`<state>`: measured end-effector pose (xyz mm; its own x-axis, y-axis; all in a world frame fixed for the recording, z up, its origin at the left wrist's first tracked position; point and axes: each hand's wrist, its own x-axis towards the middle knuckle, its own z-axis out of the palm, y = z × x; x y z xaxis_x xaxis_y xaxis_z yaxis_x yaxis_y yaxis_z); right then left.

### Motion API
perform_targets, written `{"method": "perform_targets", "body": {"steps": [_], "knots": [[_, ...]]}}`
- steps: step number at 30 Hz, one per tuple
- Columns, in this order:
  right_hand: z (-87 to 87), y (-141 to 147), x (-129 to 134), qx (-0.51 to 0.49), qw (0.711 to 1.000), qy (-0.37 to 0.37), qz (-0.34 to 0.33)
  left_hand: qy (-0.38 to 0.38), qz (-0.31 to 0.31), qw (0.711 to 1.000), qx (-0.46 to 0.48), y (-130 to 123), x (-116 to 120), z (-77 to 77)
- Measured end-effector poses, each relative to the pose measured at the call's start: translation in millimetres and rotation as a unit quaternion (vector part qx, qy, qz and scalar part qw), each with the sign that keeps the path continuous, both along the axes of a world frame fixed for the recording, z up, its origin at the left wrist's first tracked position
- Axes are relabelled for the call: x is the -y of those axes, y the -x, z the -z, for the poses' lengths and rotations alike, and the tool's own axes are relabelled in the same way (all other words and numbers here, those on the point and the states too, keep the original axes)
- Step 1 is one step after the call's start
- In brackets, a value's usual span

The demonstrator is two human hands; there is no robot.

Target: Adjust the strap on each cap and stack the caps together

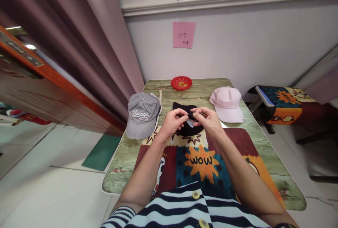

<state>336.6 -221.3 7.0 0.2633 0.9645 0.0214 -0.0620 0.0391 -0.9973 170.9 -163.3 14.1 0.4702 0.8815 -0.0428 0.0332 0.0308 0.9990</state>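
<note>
A black cap [182,106] lies at the middle of the table, just beyond the colourful mat. Over it, my left hand [173,122] is pinched closed at the left side of a small dark piece, perhaps the cap's strap. My right hand [208,119] pinches the same small piece from the right, the fingertips of both hands nearly touching. Whether that piece is joined to the cap is hidden by my fingers. A grey cap [142,113] with white lettering sits to the left, and a pale pink cap [227,103] to the right.
A red scalloped dish [181,83] stands at the table's far edge. The patterned mat [195,164] covers the near part of the wooden-look table [116,171]. A pink note [184,35] is on the wall. Left are a curtain and a door; a second mat [287,101] lies at right.
</note>
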Motion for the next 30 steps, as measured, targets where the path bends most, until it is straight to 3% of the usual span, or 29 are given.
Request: {"method": "perform_targets", "body": {"steps": [9,23,30], "knots": [[-4.5,6.5,3.1,0.188,0.979,-0.051,0.063,0.014,-0.021,1.0,0.011,-4.4,1.7,-3.4],[-8.6,6.2,6.5,0.182,0.979,-0.063,0.06,-0.003,0.012,1.0,0.004,-1.0,3.8,-1.4],[-9.6,4.8,7.0,0.215,0.972,-0.067,0.063,-0.082,-0.025,0.996,0.0,-3.9,7.9,4.9]]}}
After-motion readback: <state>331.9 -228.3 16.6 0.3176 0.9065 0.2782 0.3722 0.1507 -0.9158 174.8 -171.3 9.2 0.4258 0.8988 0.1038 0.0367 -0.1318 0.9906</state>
